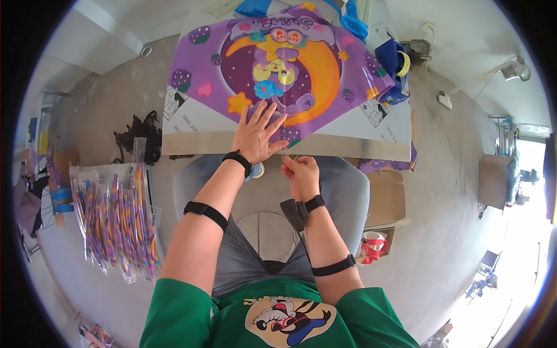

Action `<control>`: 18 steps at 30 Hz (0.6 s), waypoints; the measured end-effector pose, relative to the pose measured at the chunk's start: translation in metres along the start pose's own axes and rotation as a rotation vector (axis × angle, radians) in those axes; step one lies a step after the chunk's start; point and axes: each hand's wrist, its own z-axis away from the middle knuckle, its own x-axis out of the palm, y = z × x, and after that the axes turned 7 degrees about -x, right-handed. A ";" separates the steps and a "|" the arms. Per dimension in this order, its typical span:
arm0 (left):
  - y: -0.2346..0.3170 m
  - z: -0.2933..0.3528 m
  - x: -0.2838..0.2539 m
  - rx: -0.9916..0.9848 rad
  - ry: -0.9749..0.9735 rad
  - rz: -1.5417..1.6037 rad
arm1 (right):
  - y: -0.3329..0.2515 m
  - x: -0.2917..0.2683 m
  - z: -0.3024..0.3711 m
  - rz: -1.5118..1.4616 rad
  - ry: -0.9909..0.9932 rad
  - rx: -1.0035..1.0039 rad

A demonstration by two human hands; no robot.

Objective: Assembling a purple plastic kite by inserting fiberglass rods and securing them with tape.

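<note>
A glossy purple sheet (203, 64), shaped like a kite and printed with an orange moon, stars and a cartoon figure, lies on the table. Its lower corner points toward me. My left hand (255, 134) rests flat on this lower part, fingers spread, near the table's front edge. Just off that edge, right of the left hand, my right hand (303, 174) is closed in a pinch close to the sheet's corner. What its fingers hold, if anything, is too small to make out.
A blue tape dispenser (395, 72) with yellow tape stands at the table's right. Long clear bags of purple and orange pieces (119, 220) lie at left. A cardboard box (386, 203) and a red-and-white tape tool (373, 246) are beside my right leg. A metal strip (348, 149) lines the front edge.
</note>
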 end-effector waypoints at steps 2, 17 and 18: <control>0.004 0.004 0.000 -0.008 -0.006 0.010 | -0.009 -0.005 0.000 0.006 -0.022 0.002; 0.006 0.008 -0.017 -0.010 0.011 0.089 | -0.045 -0.037 0.004 -0.208 -0.219 0.324; 0.007 0.008 -0.016 -0.012 0.046 0.095 | -0.044 -0.043 0.002 -0.206 -0.230 0.310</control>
